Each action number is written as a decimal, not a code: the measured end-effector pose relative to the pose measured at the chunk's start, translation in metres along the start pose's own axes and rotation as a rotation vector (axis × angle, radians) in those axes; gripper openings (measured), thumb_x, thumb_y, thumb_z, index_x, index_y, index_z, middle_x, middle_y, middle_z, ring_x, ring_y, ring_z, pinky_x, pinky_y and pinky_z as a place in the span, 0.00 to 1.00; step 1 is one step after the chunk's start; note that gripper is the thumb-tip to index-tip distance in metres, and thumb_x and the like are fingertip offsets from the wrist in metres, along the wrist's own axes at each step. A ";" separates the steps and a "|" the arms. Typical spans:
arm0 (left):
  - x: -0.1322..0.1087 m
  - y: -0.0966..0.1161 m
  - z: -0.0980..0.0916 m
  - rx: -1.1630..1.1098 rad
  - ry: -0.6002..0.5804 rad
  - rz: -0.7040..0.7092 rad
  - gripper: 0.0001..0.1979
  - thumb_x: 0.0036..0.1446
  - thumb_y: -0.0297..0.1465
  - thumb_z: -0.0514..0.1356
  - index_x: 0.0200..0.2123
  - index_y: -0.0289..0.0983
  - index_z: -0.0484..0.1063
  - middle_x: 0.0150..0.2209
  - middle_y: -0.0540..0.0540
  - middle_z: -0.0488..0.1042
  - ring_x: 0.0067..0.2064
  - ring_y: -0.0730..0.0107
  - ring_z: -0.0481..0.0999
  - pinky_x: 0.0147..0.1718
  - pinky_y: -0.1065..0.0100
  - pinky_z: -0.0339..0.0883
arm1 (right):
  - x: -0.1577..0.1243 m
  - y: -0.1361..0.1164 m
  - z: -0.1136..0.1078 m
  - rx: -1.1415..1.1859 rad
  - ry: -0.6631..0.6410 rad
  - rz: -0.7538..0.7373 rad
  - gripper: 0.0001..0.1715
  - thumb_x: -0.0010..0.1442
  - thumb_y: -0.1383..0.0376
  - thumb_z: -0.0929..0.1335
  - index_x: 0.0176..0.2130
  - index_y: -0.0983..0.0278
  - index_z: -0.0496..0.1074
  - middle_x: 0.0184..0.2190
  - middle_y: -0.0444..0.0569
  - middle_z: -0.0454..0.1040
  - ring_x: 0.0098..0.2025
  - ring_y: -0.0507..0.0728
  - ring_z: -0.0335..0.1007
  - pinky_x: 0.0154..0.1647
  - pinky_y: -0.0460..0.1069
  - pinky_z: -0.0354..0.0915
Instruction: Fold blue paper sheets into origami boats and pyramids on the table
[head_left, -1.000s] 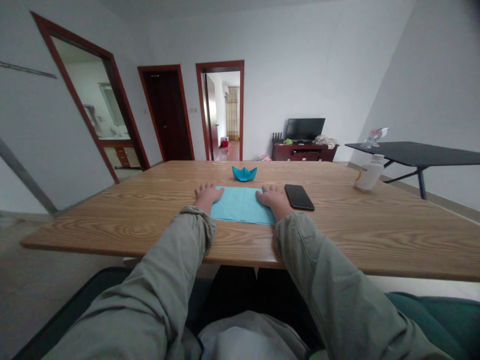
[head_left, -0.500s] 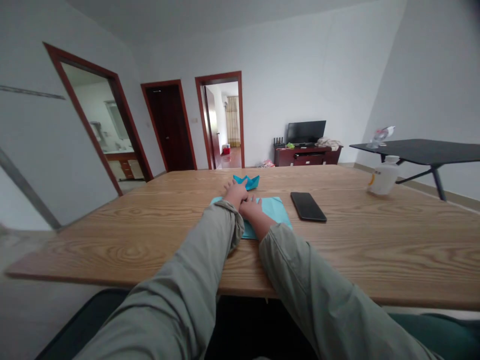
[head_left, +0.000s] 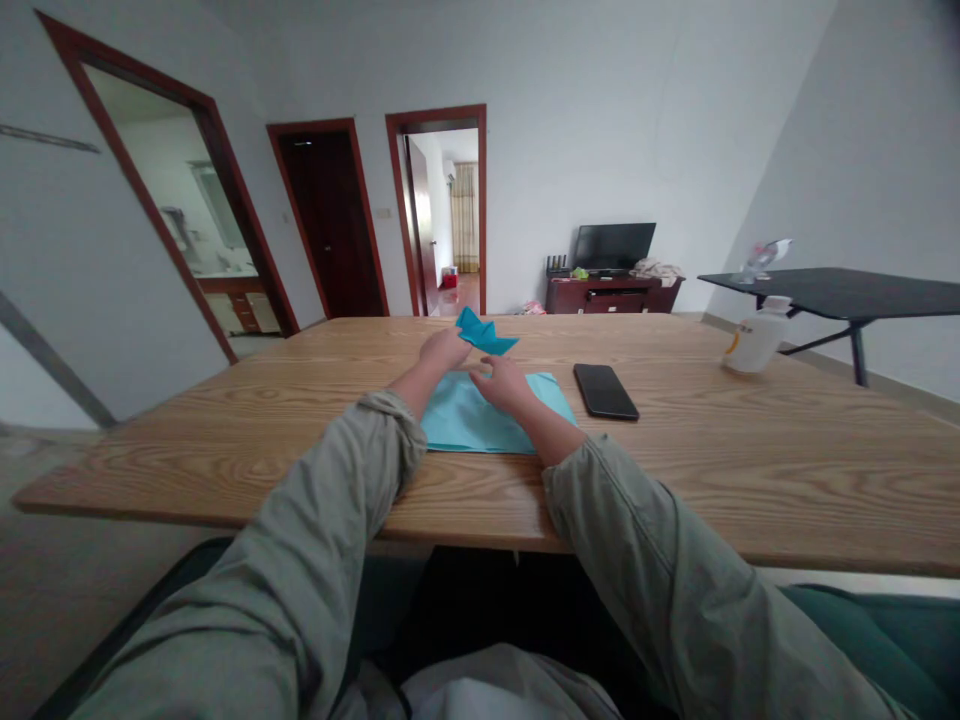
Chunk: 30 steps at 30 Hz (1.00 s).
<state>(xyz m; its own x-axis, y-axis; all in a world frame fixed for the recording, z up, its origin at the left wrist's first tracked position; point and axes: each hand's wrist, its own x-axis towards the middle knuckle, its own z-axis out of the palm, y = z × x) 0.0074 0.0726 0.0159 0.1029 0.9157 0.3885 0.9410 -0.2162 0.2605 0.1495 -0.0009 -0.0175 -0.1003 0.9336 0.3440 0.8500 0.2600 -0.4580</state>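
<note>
on blue paper (head_left: 461, 420), right hand (head_left: 502, 385) rests (left hand (head_left: 445, 349) beside boat (head_left: 486, 335))

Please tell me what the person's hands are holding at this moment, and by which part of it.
The left hand appears to hold the paper boat by its left end, though the grip is partly hidden. The right hand holds nothing and lies over the blue sheet.

Soft, even indoor light, faint shadows, and wide-angle distortion stretching the edges.

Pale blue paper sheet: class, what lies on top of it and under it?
The right hand lies over the paper sheet, hiding part of it. The sheet sits on the wooden table; the tabletop beneath it is covered.
</note>
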 end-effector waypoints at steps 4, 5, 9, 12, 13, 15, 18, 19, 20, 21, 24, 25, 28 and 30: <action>-0.046 -0.015 -0.029 -0.095 0.155 0.035 0.20 0.61 0.41 0.50 0.52 0.43 0.72 0.49 0.45 0.76 0.49 0.59 0.74 0.45 0.66 0.66 | -0.010 -0.002 -0.018 0.329 0.133 0.091 0.55 0.57 0.43 0.64 0.68 0.69 0.39 0.63 0.63 0.58 0.62 0.63 0.58 0.58 0.54 0.58; -0.056 -0.016 -0.032 -0.106 0.145 0.039 0.19 0.61 0.40 0.50 0.49 0.43 0.74 0.46 0.45 0.78 0.47 0.60 0.75 0.44 0.67 0.66 | -0.012 -0.003 -0.020 0.393 0.140 0.089 0.58 0.56 0.44 0.65 0.69 0.67 0.35 0.64 0.63 0.56 0.62 0.63 0.58 0.58 0.55 0.58; -0.081 -0.006 -0.030 -0.142 0.060 0.133 0.15 0.59 0.40 0.54 0.43 0.41 0.76 0.41 0.45 0.79 0.43 0.60 0.77 0.38 0.68 0.67 | -0.019 -0.007 -0.016 0.576 0.137 -0.069 0.62 0.49 0.48 0.72 0.69 0.59 0.36 0.66 0.59 0.53 0.59 0.64 0.62 0.54 0.56 0.63; -0.085 0.004 -0.023 -0.125 0.031 0.207 0.14 0.57 0.36 0.56 0.44 0.41 0.75 0.41 0.44 0.78 0.42 0.59 0.77 0.39 0.66 0.68 | -0.021 -0.008 -0.011 0.682 0.141 -0.145 0.56 0.47 0.50 0.73 0.66 0.57 0.46 0.62 0.55 0.59 0.54 0.62 0.68 0.49 0.55 0.68; -0.085 0.006 -0.022 -0.128 0.027 0.230 0.14 0.57 0.36 0.56 0.45 0.41 0.75 0.42 0.44 0.78 0.43 0.60 0.76 0.40 0.66 0.68 | -0.021 -0.008 -0.010 0.709 0.147 -0.152 0.54 0.47 0.50 0.73 0.65 0.57 0.48 0.60 0.55 0.62 0.52 0.61 0.70 0.47 0.55 0.69; -0.086 0.008 -0.021 -0.154 0.046 0.282 0.14 0.57 0.36 0.56 0.45 0.40 0.74 0.43 0.44 0.77 0.45 0.61 0.75 0.44 0.66 0.67 | -0.020 -0.006 -0.008 0.753 0.169 -0.153 0.50 0.48 0.49 0.72 0.63 0.58 0.52 0.56 0.53 0.66 0.48 0.60 0.72 0.46 0.54 0.70; -0.087 0.007 -0.023 -0.197 0.118 0.343 0.14 0.57 0.34 0.57 0.45 0.39 0.74 0.45 0.43 0.74 0.47 0.62 0.73 0.48 0.65 0.66 | -0.017 -0.003 -0.009 0.805 0.184 -0.145 0.44 0.49 0.48 0.70 0.59 0.60 0.55 0.51 0.52 0.70 0.45 0.58 0.74 0.47 0.54 0.70; -0.087 0.006 -0.024 -0.204 0.134 0.353 0.14 0.56 0.33 0.57 0.45 0.38 0.74 0.45 0.43 0.74 0.47 0.62 0.72 0.49 0.64 0.66 | -0.017 -0.003 -0.009 0.816 0.188 -0.143 0.42 0.49 0.48 0.70 0.58 0.61 0.56 0.49 0.52 0.72 0.45 0.58 0.74 0.47 0.54 0.70; -0.087 0.006 -0.025 -0.213 0.141 0.361 0.14 0.56 0.33 0.57 0.45 0.38 0.74 0.45 0.43 0.73 0.48 0.62 0.72 0.49 0.63 0.66 | -0.017 -0.004 -0.010 0.822 0.194 -0.141 0.41 0.49 0.48 0.71 0.56 0.62 0.57 0.47 0.52 0.73 0.44 0.57 0.74 0.47 0.54 0.70; -0.088 0.006 -0.025 -0.225 0.143 0.369 0.14 0.56 0.33 0.58 0.45 0.39 0.74 0.45 0.43 0.72 0.48 0.63 0.71 0.50 0.63 0.65 | -0.017 -0.004 -0.010 0.819 0.202 -0.137 0.40 0.48 0.48 0.71 0.54 0.62 0.59 0.45 0.51 0.74 0.43 0.57 0.74 0.47 0.54 0.70; -0.087 0.006 -0.024 -0.303 0.153 0.396 0.14 0.55 0.32 0.58 0.46 0.39 0.74 0.48 0.43 0.70 0.51 0.63 0.70 0.53 0.64 0.63 | -0.019 -0.006 -0.012 0.781 0.214 -0.117 0.36 0.47 0.47 0.72 0.49 0.64 0.63 0.41 0.50 0.75 0.41 0.58 0.73 0.44 0.54 0.70; -0.085 0.005 -0.023 -0.348 0.159 0.401 0.15 0.54 0.31 0.59 0.46 0.38 0.74 0.48 0.43 0.70 0.51 0.64 0.70 0.53 0.65 0.63 | -0.021 -0.006 -0.013 0.765 0.205 -0.118 0.35 0.47 0.47 0.72 0.47 0.64 0.64 0.40 0.50 0.75 0.40 0.58 0.73 0.43 0.54 0.70; -0.080 0.001 -0.022 -0.523 0.168 0.360 0.15 0.51 0.26 0.57 0.42 0.35 0.75 0.45 0.43 0.72 0.47 0.65 0.71 0.49 0.66 0.66 | -0.024 -0.004 -0.014 0.705 0.176 -0.154 0.36 0.46 0.50 0.73 0.50 0.63 0.65 0.42 0.50 0.75 0.39 0.58 0.73 0.41 0.53 0.70; -0.075 -0.003 -0.023 -0.666 0.158 0.293 0.14 0.48 0.23 0.54 0.38 0.33 0.75 0.40 0.44 0.74 0.43 0.65 0.71 0.45 0.65 0.66 | -0.025 -0.002 -0.015 0.647 0.170 -0.181 0.37 0.46 0.53 0.74 0.52 0.62 0.64 0.44 0.50 0.74 0.38 0.57 0.73 0.39 0.52 0.69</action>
<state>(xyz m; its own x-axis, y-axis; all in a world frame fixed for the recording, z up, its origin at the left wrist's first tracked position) -0.0105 -0.0033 0.0060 0.2245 0.7400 0.6341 0.4821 -0.6498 0.5876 0.1583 -0.0283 -0.0132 -0.0839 0.8236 0.5609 0.3431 0.5524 -0.7597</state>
